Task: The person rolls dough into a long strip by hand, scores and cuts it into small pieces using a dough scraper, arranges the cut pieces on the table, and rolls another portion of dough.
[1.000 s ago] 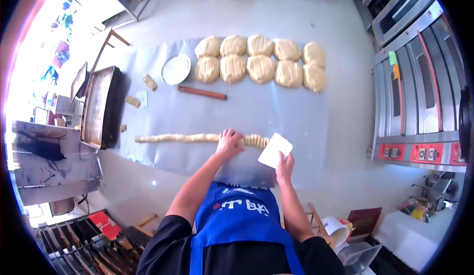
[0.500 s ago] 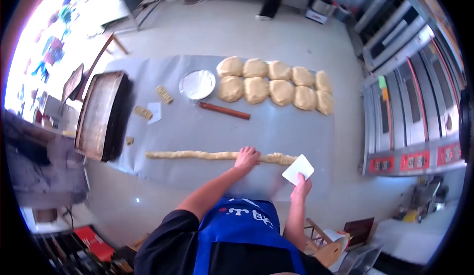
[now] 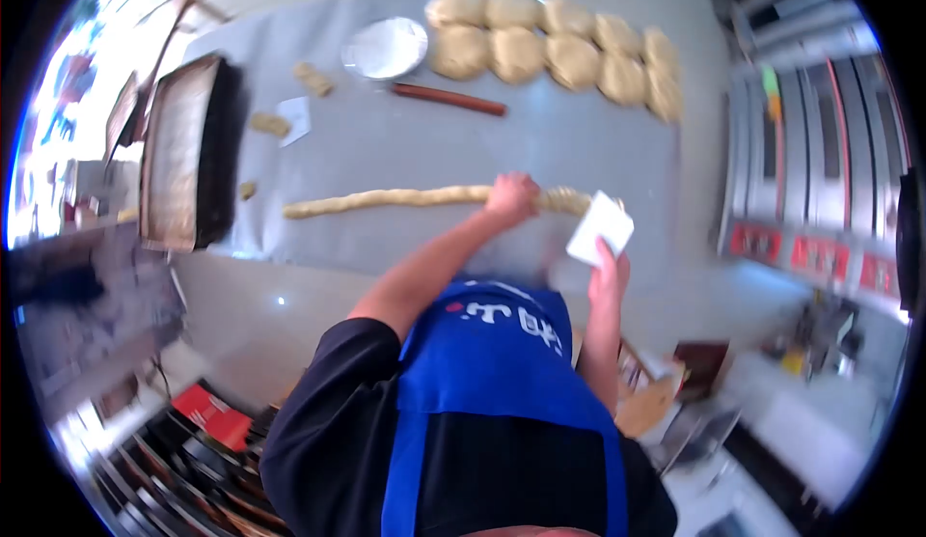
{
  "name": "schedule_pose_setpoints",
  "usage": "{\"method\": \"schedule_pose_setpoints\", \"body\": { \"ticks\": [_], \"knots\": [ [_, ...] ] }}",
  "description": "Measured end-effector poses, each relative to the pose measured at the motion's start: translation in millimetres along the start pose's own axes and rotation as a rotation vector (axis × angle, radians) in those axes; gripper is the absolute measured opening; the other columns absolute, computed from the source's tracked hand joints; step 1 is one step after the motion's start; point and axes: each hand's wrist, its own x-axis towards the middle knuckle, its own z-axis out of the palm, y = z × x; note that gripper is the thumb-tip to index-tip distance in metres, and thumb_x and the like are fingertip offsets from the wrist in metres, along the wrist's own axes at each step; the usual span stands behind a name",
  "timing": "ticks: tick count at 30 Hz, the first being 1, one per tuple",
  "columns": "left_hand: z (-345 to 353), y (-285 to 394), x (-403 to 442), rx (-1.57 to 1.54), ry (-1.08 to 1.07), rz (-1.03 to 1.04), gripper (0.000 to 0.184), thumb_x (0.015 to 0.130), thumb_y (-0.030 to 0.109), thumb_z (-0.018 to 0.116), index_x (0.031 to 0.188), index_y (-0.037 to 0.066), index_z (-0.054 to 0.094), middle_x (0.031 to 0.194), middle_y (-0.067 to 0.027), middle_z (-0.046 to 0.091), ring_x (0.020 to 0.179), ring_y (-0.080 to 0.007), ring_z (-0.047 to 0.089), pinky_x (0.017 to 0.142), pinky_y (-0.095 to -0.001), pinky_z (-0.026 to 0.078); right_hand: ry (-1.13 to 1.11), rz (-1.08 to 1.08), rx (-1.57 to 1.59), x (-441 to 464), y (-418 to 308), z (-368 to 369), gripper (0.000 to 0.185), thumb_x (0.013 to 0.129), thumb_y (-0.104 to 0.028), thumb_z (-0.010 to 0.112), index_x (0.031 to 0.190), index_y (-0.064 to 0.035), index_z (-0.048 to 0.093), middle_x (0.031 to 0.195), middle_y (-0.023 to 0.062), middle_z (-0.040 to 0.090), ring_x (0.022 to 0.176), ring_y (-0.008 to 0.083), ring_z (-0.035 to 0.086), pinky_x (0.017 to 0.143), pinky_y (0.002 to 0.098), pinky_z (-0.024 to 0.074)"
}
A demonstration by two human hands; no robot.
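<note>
A long rope of dough (image 3: 386, 199) lies across the near part of the table. My left hand (image 3: 511, 197) is closed over it toward its right end. To the right of that hand, the rope shows a row of close cut marks (image 3: 562, 200). My right hand (image 3: 610, 272) grips a white dough scraper (image 3: 600, 228), which is tilted over the rope's right end and hides part of it. Blur makes the scraper's contact with the dough hard to tell.
Two rows of dough balls (image 3: 518, 55) sit at the far right, beside a round, pale dish (image 3: 386, 48) and a brown rolling pin (image 3: 449, 100). On the left are a dark baking tray (image 3: 178, 156), small dough pieces (image 3: 270, 124) and a white card (image 3: 295, 120). Ovens (image 3: 810, 161) stand at right.
My view has tipped downward, so the table sits higher in the picture and the person at the back is out of sight. Both hands keep their holds on the rope and scraper.
</note>
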Motion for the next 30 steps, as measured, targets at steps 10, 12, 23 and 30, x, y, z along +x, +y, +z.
{"method": "schedule_pose_setpoints", "body": {
  "ticks": [10,12,23,30],
  "knots": [
    [8.5,-6.1,9.1,-0.312,0.159,-0.085,0.036,0.077,0.032,0.087,0.106,0.013,0.079,0.108,-0.0089,0.071,0.113,-0.0325,0.063,0.104,-0.0450,0.048,0.011,-0.568,-1.207,24.5,17.1,46.5,0.025,0.097,-0.025,0.069,0.101,-0.0010,0.070,0.085,0.0222,0.073,0.081,0.0462,0.071,0.072,0.0549,0.0548],
    [10.4,-9.5,9.4,-0.379,0.109,-0.094,0.027,0.080,0.030,0.083,0.102,0.015,0.079,0.105,-0.0084,0.070,0.112,-0.0324,0.062,0.100,-0.0480,0.048,-0.057,-0.606,-1.330,24.0,26.0,61.0,0.018,0.097,-0.021,0.067,0.091,-0.0042,0.065,0.078,0.0193,0.071,0.074,0.0428,0.070,0.066,0.0536,0.0550],
    [10.4,-1.7,3.9,-0.400,0.169,-0.172,0.021,0.079,0.028,0.080,0.096,0.017,0.080,0.103,-0.0084,0.071,0.109,-0.0337,0.062,0.096,-0.0468,0.048,-0.288,-0.653,-1.559,37.0,32.6,88.9,0.016,0.099,-0.017,0.060,0.090,-0.0042,0.065,0.073,0.0179,0.072,0.066,0.0373,0.073,0.060,0.0480,0.0578],
    [15.1,-0.4,2.9,-0.358,0.176,-0.154,0.020,0.081,0.027,0.078,0.097,0.016,0.078,0.103,-0.0093,0.070,0.107,-0.0344,0.061,0.095,-0.0473,0.048,-0.345,-0.627,-1.673,44.3,62.3,97.1,0.014,0.097,-0.015,0.059,0.093,-0.0036,0.065,0.072,0.0198,0.072,0.067,0.0384,0.073,0.060,0.0479,0.0580]
  ]
}}
